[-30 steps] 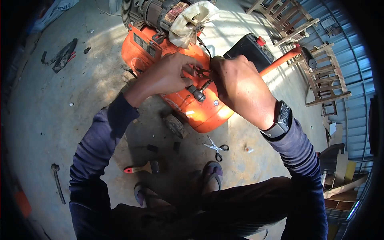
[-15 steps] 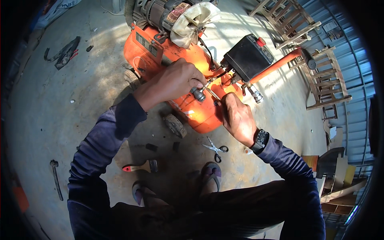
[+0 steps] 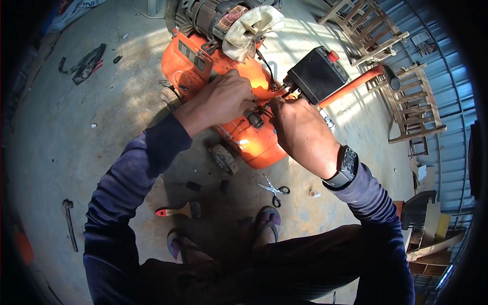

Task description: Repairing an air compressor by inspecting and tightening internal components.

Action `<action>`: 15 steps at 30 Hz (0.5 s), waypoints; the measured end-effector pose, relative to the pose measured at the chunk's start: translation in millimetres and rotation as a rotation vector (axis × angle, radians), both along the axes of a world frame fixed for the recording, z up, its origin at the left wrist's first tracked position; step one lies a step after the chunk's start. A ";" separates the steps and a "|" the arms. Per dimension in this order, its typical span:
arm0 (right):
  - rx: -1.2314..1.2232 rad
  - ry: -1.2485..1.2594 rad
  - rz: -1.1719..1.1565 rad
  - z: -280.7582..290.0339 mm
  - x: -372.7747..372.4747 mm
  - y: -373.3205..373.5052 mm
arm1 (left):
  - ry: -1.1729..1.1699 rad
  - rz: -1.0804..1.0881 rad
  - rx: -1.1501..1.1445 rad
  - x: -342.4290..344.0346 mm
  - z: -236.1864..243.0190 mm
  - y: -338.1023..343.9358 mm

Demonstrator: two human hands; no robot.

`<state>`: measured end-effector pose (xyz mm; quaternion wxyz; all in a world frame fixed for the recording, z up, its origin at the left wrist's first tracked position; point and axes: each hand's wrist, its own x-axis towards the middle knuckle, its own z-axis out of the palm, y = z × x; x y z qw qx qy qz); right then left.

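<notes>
An orange air compressor tank (image 3: 262,152) lies on the floor before me, with a black pressure switch box (image 3: 316,75) raised above its right end. My left hand (image 3: 221,99) reaches over the tank, its fingers pinched beside a grey metal fitting (image 3: 255,120). Close by, my right hand (image 3: 305,127) is closed, knuckles up, just below the switch box. What either hand grips is hidden by the fingers. A motor (image 3: 205,19) with a whitish fan (image 3: 250,34) sits at the tank's far end.
Scissors (image 3: 274,190), a paintbrush (image 3: 178,211) and a small bottle (image 3: 315,193) lie near my feet. A hammer (image 3: 70,223) is at the left. An orange handle (image 3: 356,84) sticks out to the right, with wooden frames (image 3: 414,104) beyond it.
My right hand has moved up and left, closer to my left hand and the switch box. The slim metal piece that showed between the hands is now hidden.
</notes>
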<state>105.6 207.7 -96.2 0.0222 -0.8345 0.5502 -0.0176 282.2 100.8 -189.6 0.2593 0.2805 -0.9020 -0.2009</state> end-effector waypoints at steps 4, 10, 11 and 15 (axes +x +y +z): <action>-0.071 -0.026 0.102 6.6 24.2 -19.8 | 0.017 0.044 -0.012 -0.5 -3.1 -1.8; 0.009 -0.039 0.279 23.1 15.4 -45.1 | 0.016 -0.014 0.119 1.3 -1.9 -3.8; -0.035 -0.062 0.299 21.8 10.7 -41.4 | 0.030 -0.030 0.114 1.3 -1.6 -3.6; -0.062 -0.040 0.239 7.4 -13.8 -11.8 | 0.030 0.043 -0.125 5.0 -2.6 0.6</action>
